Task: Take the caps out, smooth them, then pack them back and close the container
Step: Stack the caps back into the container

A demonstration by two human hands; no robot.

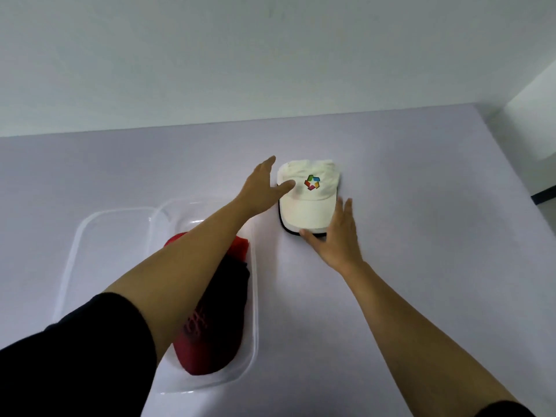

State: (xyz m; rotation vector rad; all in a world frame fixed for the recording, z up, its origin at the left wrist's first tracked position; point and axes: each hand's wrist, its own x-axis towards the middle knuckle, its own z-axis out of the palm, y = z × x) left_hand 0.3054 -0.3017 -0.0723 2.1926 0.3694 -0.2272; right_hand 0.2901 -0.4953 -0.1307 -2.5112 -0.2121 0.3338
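Note:
A white cap [307, 203] with a coloured logo lies flat on the table, its dark-edged brim pointing toward me. My left hand [264, 185] is open at the cap's left side, thumb resting on the crown. My right hand [334, 239] is open and flat at the brim's near right corner, thumb on the brim edge. A clear plastic container [254, 296] stands at the lower left, holding a red cap [207, 341] and a dark one [228, 281], partly hidden by my left forearm.
The container's clear lid [90, 233] lies flat to the left of it, overlapping its far corner. The pale table [421, 221] meets a white wall at the back, and its right edge falls away at the far right.

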